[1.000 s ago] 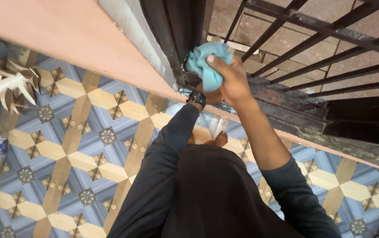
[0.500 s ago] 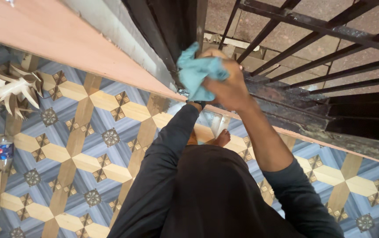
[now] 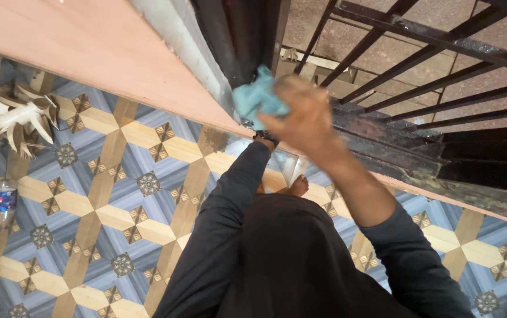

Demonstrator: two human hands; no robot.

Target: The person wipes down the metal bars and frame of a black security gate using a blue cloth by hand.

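Note:
My right hand [image 3: 305, 118] is closed on a crumpled light-blue cloth [image 3: 256, 97] and presses it against the foot of a dark metal frame post [image 3: 247, 35] of a window grille [image 3: 418, 59]. The hand is motion-blurred. My left arm, in a dark sleeve, reaches up under it. A black wristwatch [image 3: 265, 137] shows at the wrist, but the left hand itself is hidden behind the right hand and cloth.
A pale wooden sill [image 3: 88, 41] runs diagonally along the frame. Below lies a patterned blue and tan tiled floor [image 3: 118, 200] with my bare foot [image 3: 295, 185] on it. A plastic bottle [image 3: 4, 199] and a dried palm-leaf ornament [image 3: 18, 118] sit at the left.
The right hand has rubbed the cloth along the base of the frame, shifting it a little left and down, and is now blurred. The view has drifted slightly.

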